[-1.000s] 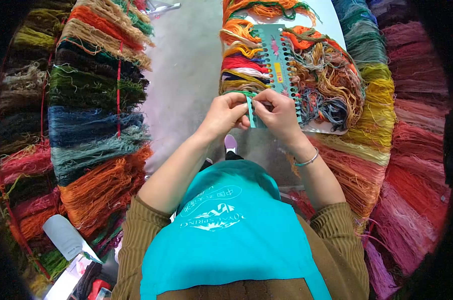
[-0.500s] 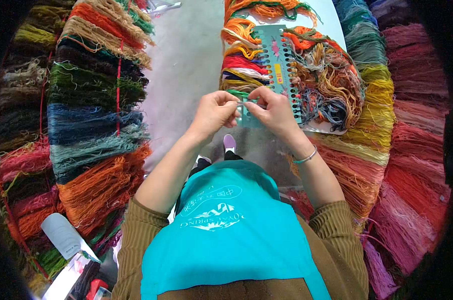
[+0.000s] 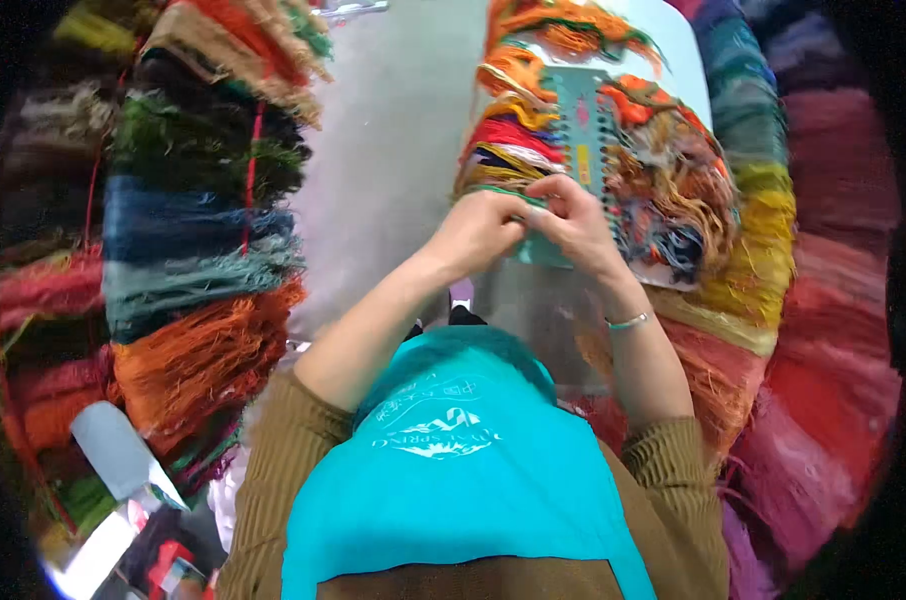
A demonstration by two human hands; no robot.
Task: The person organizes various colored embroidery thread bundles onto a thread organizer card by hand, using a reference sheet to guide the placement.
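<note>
Pinching green thread (image 3: 493,189) — left hand (image 3: 480,232), right hand (image 3: 576,222) — at teal organizer card (image 3: 585,135).

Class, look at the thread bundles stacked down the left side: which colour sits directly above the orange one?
The teal bundle. It lies right over the orange bundle, below the dark blue bundle.

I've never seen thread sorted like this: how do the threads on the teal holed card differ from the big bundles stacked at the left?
The threads on the teal card are thin bunches looped through its holes, tangled at the right. The big bundles are thick, lie stacked in single-colour bands, on no card. The left hand and right hand touch only the card's threads. Both come in many colours.
</note>
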